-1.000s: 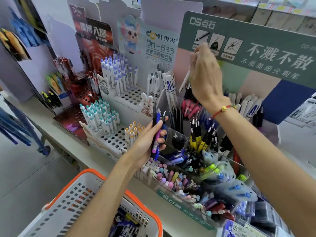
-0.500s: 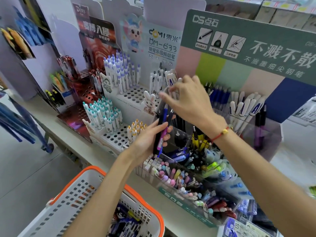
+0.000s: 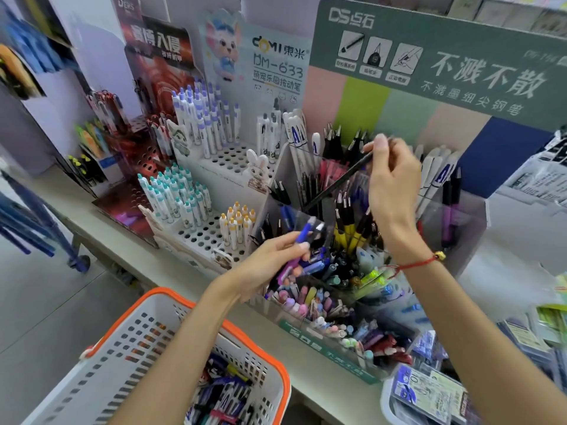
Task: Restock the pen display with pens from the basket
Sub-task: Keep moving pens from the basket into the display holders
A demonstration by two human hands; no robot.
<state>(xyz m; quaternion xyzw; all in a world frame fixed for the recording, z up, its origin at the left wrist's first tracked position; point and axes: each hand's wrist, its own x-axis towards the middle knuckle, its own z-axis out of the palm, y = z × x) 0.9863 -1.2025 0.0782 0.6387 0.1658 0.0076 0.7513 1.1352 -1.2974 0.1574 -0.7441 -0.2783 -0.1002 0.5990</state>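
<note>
Restocking is under way, not complete. The right hand point(image 3: 394, 182) pinches a black pen point(image 3: 340, 182) by its upper end, the pen slanting down toward 7 o'clock with its tip over a rear compartment of the clear acrylic pen display point(image 3: 460, 231); it is not yet seated. The left hand point(image 3: 270, 265), at 7 o'clock of the right, grips a small bunch of blue and purple pens point(image 3: 294, 256) held just before the display's front compartments, awaiting placement. The orange-rimmed basket point(image 3: 251, 335) sits at 7 o'clock of the display, beside the shelf edge, and holds many loose pens point(image 3: 227, 391). Judgement: most stock remains to be sorted; several display compartments already look well filled, though their exact fill level cannot be told.
</note>
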